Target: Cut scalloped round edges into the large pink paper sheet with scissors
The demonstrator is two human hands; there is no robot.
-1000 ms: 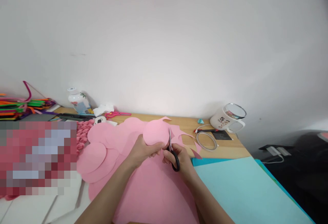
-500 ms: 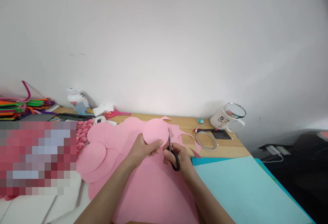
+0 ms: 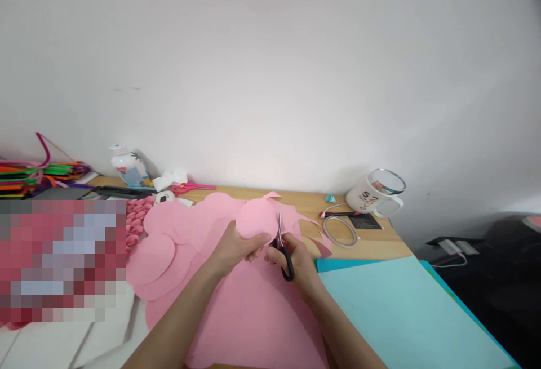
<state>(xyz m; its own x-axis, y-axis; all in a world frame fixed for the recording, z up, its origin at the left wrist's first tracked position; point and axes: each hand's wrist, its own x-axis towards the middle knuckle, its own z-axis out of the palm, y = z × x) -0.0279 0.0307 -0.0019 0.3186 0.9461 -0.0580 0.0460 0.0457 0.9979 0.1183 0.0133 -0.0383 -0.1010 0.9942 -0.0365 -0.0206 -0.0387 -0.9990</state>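
My left hand (image 3: 236, 248) pinches a round pink paper piece (image 3: 256, 217) by its lower edge and holds it up over the desk. My right hand (image 3: 296, 256) grips black-handled scissors (image 3: 284, 248), whose blades point up along the right edge of that round piece. Both hands hover over a large pink paper sheet (image 3: 253, 312) lying on the desk. Several cut pink rounds (image 3: 154, 256) lie to the left of my left hand.
A light blue sheet (image 3: 401, 312) lies at the right. Behind it are a coiled white cable (image 3: 338, 231), a white mug (image 3: 374, 194) and a dark card. At the back left stand a small bottle (image 3: 127, 166), pink scissors (image 3: 192, 187) and coloured pipe cleaners (image 3: 38, 174).
The scissors and my right hand have shifted slightly left and up along the round piece's edge. My left hand has turned the piece a little.
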